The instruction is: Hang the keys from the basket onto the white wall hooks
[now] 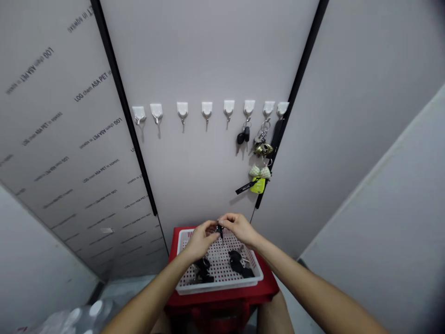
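Note:
Over the far end of a white perforated basket [219, 288], my left hand [201, 239] and my right hand [239, 228] meet. A small black key [220, 229] is pinched between their fingertips, its thin blade pointing down. Both hands are closed on it, though the fingers partly hide it. Below them in the basket lie black keys [239, 265] on the right and another dark bunch of keys [202, 271] on the left, partly covered by my left wrist. The basket stands on a red stool [267, 290].
Several white adhesive hooks [207, 109] line the wall panel ahead. On the right ones hang black keys [244, 134], a brass-coloured bunch [263, 148] and a yellow-green key fob [257, 184] with a bow. Capped plastic bottles [95, 311] stand at lower left.

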A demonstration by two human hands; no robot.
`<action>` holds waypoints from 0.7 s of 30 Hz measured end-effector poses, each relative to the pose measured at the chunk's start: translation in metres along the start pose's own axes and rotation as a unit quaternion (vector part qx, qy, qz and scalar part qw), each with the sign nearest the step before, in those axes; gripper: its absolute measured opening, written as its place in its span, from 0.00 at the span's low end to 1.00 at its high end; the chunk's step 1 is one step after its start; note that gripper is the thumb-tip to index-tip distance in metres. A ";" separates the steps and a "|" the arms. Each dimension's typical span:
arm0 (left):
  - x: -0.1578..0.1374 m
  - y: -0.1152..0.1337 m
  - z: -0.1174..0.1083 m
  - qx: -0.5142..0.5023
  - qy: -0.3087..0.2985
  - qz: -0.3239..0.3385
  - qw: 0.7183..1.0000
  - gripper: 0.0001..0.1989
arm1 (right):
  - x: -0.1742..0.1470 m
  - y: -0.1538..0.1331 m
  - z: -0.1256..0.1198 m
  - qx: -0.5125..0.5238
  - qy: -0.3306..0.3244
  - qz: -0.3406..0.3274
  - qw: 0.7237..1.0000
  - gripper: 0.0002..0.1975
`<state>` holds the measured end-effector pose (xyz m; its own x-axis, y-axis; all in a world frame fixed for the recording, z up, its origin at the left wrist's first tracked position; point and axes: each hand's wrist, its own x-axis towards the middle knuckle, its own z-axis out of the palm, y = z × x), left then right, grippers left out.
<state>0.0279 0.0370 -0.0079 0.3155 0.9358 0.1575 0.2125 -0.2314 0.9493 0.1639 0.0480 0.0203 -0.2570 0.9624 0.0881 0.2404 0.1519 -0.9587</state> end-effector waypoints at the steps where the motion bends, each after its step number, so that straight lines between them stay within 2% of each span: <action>1: 0.003 0.001 0.001 -0.030 -0.005 -0.001 1.000 0.13 | 0.000 -0.004 -0.001 0.014 0.008 0.008 1.000 0.08; 4: 0.008 0.006 0.001 -0.079 -0.016 -0.013 0.997 0.11 | 0.000 -0.016 -0.003 0.063 0.035 0.036 0.997 0.09; 7: 0.009 0.015 -0.006 -0.040 -0.006 -0.032 0.999 0.07 | 0.000 -0.022 -0.008 0.078 0.054 0.040 0.995 0.09; 10: 0.012 0.030 -0.017 0.003 0.002 -0.027 1.000 0.06 | -0.002 -0.027 -0.015 -0.030 0.072 -0.009 0.997 0.08; 13: 0.018 0.050 -0.025 0.069 0.008 0.001 0.998 0.05 | -0.005 -0.034 -0.019 -0.177 0.098 -0.113 0.973 0.10; 15: 0.024 0.066 -0.028 0.131 0.018 0.025 0.991 0.06 | -0.007 -0.039 -0.018 -0.216 0.075 -0.152 0.962 0.11; 18: 0.033 0.087 -0.027 0.198 0.048 0.041 0.978 0.07 | -0.005 -0.045 -0.012 -0.187 0.044 -0.150 0.970 0.12; 21: 0.042 0.108 -0.025 0.218 0.085 0.037 0.971 0.07 | 0.001 -0.052 -0.006 -0.114 0.049 -0.138 0.983 0.11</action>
<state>0.0411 0.0585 0.1079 0.1951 0.9344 0.2982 0.5793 -0.3551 0.7337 0.1571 0.0426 0.0715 -0.2523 0.8928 0.3732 0.3798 0.4461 -0.8104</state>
